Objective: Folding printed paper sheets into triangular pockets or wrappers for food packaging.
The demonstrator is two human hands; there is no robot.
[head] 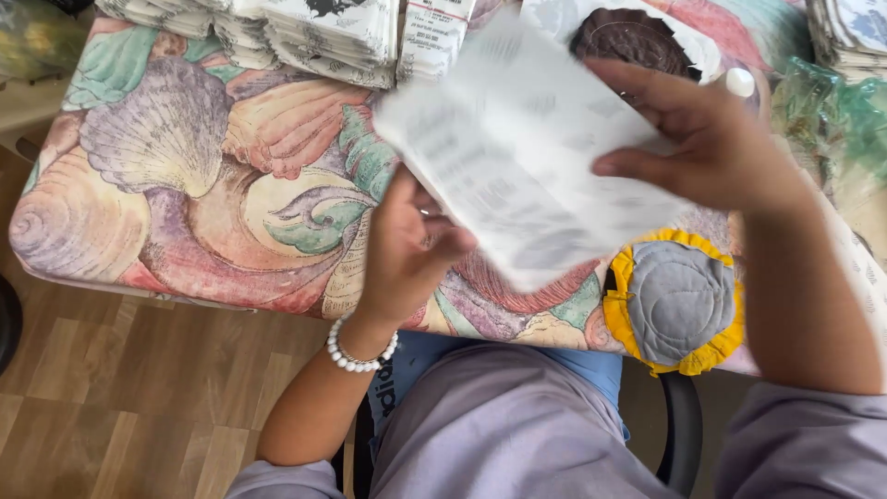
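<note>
A white printed paper sheet (517, 148) is blurred with motion above the table. My left hand (402, 249), with a white bead bracelet on the wrist, grips the sheet's lower left part from underneath. My right hand (711, 139) holds its right side, fingers on top. The sheet hovers over a table covered with a seashell-patterned cloth (203, 185).
Stacks of folded printed papers (314, 32) line the table's far edge, with another stack (850, 32) at the far right. A grey quilted round pad with yellow trim (679, 300) lies near the front edge. A dark brown round piece (633, 42) sits behind. Wood floor (120, 397) lies to the left.
</note>
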